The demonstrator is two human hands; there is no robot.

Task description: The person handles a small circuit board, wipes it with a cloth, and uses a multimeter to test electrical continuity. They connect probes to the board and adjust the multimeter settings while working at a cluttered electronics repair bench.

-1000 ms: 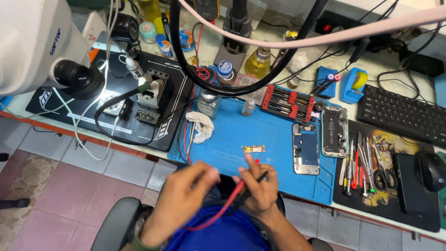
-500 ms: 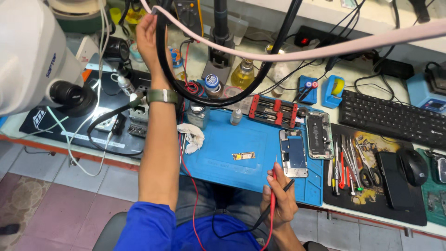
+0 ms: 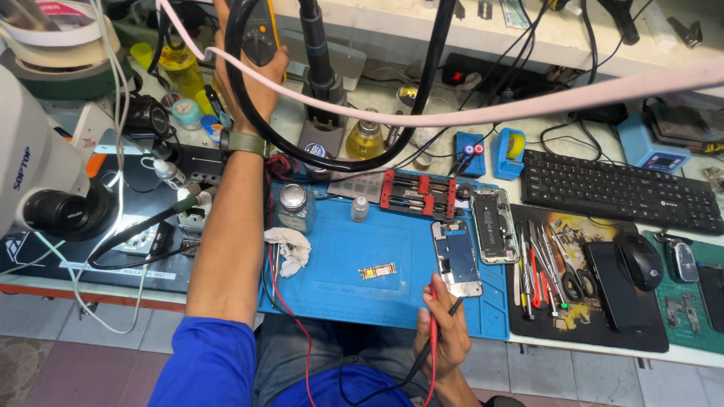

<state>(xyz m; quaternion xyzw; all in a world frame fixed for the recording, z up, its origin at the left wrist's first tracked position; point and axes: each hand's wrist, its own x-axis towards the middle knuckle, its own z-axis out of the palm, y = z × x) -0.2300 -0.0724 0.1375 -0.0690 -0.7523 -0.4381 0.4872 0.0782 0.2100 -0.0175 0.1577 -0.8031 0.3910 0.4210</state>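
Observation:
My left hand (image 3: pixel 253 79) is stretched to the back of the bench and grips a yellow and black multimeter (image 3: pixel 261 34); a grey watch band sits on that wrist. My right hand (image 3: pixel 445 332) rests at the front edge of the blue work mat (image 3: pixel 339 241) and pinches a red probe (image 3: pixel 433 301) and a black probe (image 3: pixel 452 307), whose leads trail down to my lap. The probe tips lie just below an opened phone (image 3: pixel 456 260). A small circuit board (image 3: pixel 377 270) lies on the mat to the left of that hand.
A microscope (image 3: pixel 45 173) stands at the left, with a red clamp fixture (image 3: pixel 418 192) and a second opened phone (image 3: pixel 494 224) behind the mat. A small jar (image 3: pixel 296 205) and crumpled tissue (image 3: pixel 290 249) sit beside my forearm. Hand tools (image 3: pixel 547 271), mouse (image 3: pixel 639 260) and keyboard (image 3: pixel 618 188) lie right. Cables hang overhead.
My left hand left the probes near my lap, reached up to the back of the bench and closed on the multimeter. My right hand kept both probes by the mat's front edge.

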